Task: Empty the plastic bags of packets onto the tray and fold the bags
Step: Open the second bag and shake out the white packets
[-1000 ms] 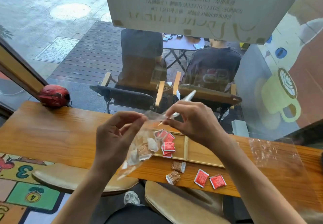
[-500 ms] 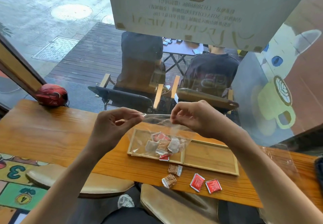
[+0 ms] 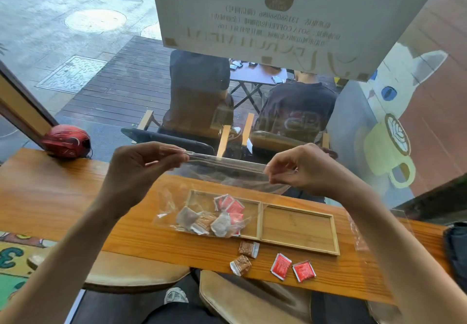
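Up above the wooden counter [image 3: 63, 197], the left hand [image 3: 136, 172] and right hand [image 3: 303, 169] each pinch one top corner of the clear plastic bag [image 3: 227, 172], stretching its mouth taut between curled fingers. Its packets [image 3: 212, 219] sag over the tray [image 3: 298, 225], left compartment.

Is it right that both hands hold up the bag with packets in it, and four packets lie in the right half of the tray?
Not quite. In the head view, both hands, left and right, do hold up the bag, but the four loose packets lie on the table in front of the tray. Its right half holds none.
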